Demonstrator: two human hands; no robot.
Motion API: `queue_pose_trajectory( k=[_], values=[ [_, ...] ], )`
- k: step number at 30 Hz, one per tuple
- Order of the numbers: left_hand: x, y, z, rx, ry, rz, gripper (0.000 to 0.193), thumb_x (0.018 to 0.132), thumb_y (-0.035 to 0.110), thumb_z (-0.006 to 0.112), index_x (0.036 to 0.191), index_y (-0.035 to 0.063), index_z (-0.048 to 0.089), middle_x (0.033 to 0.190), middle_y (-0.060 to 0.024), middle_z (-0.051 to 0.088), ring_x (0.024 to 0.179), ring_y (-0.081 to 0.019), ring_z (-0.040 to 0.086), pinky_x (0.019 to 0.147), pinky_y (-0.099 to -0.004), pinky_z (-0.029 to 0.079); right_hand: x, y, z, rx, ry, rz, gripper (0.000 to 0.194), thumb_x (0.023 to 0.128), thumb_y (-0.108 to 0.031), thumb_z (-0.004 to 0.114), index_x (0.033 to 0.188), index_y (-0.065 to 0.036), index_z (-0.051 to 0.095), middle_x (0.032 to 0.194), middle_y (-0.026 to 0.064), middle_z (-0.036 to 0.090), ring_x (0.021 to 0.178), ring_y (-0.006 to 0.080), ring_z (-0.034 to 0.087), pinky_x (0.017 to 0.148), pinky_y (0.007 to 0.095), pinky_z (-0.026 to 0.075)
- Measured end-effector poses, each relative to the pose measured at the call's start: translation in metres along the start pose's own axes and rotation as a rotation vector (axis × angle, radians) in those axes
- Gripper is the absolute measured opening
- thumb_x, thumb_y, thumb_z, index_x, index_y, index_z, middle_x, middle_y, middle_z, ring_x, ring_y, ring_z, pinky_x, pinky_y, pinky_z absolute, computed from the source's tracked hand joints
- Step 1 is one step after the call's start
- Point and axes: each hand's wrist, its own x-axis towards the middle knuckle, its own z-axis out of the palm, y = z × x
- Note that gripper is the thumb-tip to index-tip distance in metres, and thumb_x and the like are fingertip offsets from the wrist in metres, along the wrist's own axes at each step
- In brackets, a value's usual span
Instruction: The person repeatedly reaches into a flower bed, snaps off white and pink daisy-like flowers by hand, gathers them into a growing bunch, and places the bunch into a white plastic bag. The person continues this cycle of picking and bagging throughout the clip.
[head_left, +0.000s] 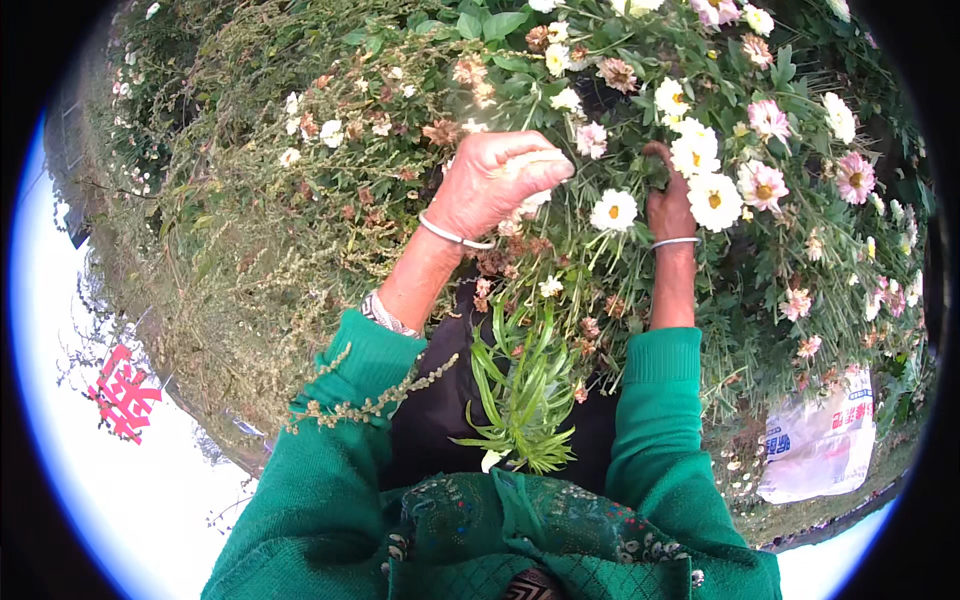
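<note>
My left hand (499, 180) is raised over the flowering chrysanthemum plants, with its fingers curled in. Bright light washes out the fingers, and whatever may lie inside them is hidden. A white flower (534, 201) shows just under it. Deeper among the stems is my right hand (670, 206), its fingers bent around green leaves and partly covered by a large white chrysanthemum (715, 202). Whether it grips a stem cannot be made out. Between both hands stands another white chrysanthemum (614, 211) with a yellow centre. Each wrist wears a pale bangle.
Withered brown blooms (491, 262) hang below the left hand. A narrow-leaved green plant (521, 397) rises close to my body. Dry seeding weeds (247, 225) spread leftward, one sprig crossing my left sleeve. At right lies a white printed sack (821, 439); pink chrysanthemums (762, 187) grow beyond the right hand.
</note>
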Motion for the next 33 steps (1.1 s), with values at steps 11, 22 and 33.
queue_pose_trajectory(
  k=[11,22,33],
  values=[
    [0.038,0.025,0.034,0.924,-0.588,0.359,0.044,0.074,0.015,0.059,0.117,0.0098,0.057,0.077,-0.0201,0.060,0.067,-0.0364,0.056,0.063,-0.0418,0.046,0.004,-0.017,-0.016,0.259,-0.002,0.055,0.049,0.065,0.010,0.049,0.107,-0.012,0.058,0.105,0.0091,0.061,0.100,0.0272,0.056,0.090,0.0326,0.042],
    [0.029,-0.019,0.066,-0.187,-0.304,-0.070,0.028,0.080,0.011,0.063,0.106,0.0012,0.062,0.083,-0.0026,0.065,0.069,-0.0054,0.059,0.057,-0.0216,0.049,0.008,-0.014,-0.019,0.367,-0.037,0.026,0.042,0.065,-0.001,0.066,0.105,-0.008,0.061,0.106,0.0063,0.062,0.100,0.0184,0.057,0.088,0.0285,0.043],
    [-0.001,-0.017,0.065,0.097,-0.146,0.329,0.022,0.069,0.006,0.056,0.089,0.0038,0.066,0.071,-0.0066,0.064,0.058,-0.0117,0.060,0.056,-0.0257,0.049,0.008,-0.023,-0.021,0.239,-0.008,0.049,0.050,0.062,0.016,0.051,0.103,-0.010,0.060,0.100,0.0085,0.062,0.097,0.0245,0.059,0.086,0.0316,0.045]
  ],
)
